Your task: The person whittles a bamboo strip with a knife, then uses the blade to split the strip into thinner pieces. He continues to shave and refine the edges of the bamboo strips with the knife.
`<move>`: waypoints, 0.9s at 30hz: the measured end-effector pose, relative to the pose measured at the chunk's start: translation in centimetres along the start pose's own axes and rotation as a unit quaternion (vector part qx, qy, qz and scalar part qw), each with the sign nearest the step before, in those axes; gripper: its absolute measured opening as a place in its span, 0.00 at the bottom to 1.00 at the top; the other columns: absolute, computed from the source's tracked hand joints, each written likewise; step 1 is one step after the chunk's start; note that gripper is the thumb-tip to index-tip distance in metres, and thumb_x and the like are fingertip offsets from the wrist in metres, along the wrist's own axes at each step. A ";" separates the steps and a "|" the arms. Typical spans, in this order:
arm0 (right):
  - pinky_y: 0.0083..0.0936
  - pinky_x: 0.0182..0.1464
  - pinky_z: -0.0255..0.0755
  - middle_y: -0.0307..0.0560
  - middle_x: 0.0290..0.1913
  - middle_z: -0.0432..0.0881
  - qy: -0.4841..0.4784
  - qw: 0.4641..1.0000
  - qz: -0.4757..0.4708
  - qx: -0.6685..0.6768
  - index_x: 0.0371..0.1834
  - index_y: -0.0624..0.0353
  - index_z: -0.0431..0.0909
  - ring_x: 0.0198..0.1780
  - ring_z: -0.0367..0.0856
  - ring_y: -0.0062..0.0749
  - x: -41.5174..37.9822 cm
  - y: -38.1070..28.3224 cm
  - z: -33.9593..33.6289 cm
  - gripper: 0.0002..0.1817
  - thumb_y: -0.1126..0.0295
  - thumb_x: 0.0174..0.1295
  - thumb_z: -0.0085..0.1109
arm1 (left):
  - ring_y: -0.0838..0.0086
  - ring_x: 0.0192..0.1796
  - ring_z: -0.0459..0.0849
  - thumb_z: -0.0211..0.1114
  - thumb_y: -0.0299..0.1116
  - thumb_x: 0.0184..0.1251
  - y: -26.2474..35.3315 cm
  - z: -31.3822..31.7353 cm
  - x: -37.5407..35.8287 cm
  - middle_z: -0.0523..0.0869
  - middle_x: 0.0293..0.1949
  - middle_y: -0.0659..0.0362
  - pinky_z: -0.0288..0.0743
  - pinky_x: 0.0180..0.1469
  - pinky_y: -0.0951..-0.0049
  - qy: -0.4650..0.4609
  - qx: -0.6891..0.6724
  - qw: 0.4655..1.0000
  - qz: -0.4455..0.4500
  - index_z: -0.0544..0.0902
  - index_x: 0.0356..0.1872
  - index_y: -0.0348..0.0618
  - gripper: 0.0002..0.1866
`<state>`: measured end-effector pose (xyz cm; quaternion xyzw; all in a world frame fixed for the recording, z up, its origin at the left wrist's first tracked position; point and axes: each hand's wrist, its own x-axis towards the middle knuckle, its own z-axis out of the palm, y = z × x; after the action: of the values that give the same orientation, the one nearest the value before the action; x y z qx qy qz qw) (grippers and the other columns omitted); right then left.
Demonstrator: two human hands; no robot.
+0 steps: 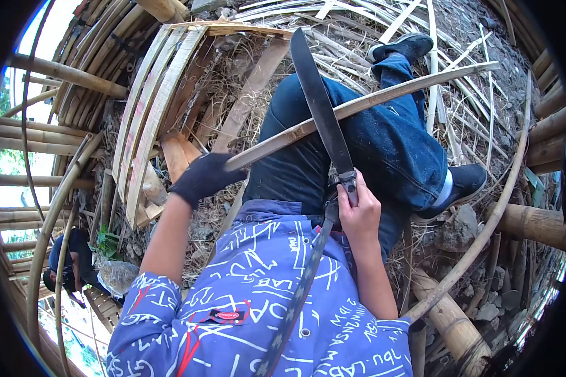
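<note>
My left hand (207, 178), in a dark glove, is closed around the near end of a long split bamboo strip (415, 91). The strip slants across my bent legs toward the upper right. My bare right hand (360, 208) grips the handle of a machete (312, 81), its wide dark blade pointing away from me. Blade and strip cross over my thigh, the blade overlapping the strip in this view. Blue jeans (383, 147) cover my folded legs beneath both.
A wooden slatted crate (148, 125) lies at my left. Beyond my shoes (462, 188) are several loose bamboo strips (358, 53) on straw-covered ground. Thick bamboo poles (449, 311) are on the right, and a bamboo fence (38, 135) on the left. Another person (75, 261) bends down at far left.
</note>
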<state>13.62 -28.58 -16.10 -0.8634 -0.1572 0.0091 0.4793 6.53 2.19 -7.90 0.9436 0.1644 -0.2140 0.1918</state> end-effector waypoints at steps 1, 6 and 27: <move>0.40 0.33 0.76 0.59 0.31 0.82 0.002 1.000 -0.005 -0.003 0.59 0.66 0.76 0.30 0.84 0.51 -0.1 0.1 0.1 0.24 0.69 0.59 0.65 | 0.50 0.42 0.86 0.66 0.59 0.58 -1.2 -0.6 -1.0 0.87 0.36 0.44 0.77 0.46 0.56 -0.002 0.000 1.000 0.000 0.85 0.42 0.42 0.28; 0.39 0.33 0.76 0.59 0.31 0.82 -0.003 1.000 -0.009 0.013 0.59 0.68 0.75 0.30 0.83 0.51 -0.2 -0.1 0.4 0.24 0.71 0.59 0.65 | 0.59 0.35 0.88 0.72 0.59 0.51 -6.3 -2.4 -4.3 0.87 0.29 0.44 0.78 0.42 0.62 -0.077 0.020 0.989 -0.127 0.87 0.33 0.34 0.31; 0.34 0.38 0.77 0.64 0.36 0.83 0.022 0.999 -0.014 0.033 0.57 0.73 0.75 0.34 0.85 0.53 1.7 -0.5 -1.1 0.23 0.74 0.59 0.65 | 0.56 0.28 0.85 0.61 0.58 0.62 5.2 -0.9 4.9 0.84 0.21 0.46 0.76 0.38 0.58 0.019 -0.172 0.984 0.052 0.87 0.26 0.37 0.29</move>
<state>15.32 -28.74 -14.82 -0.8447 -0.1584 -0.0115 0.5112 13.04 -0.81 -7.89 0.9078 0.1532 -0.1545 0.3586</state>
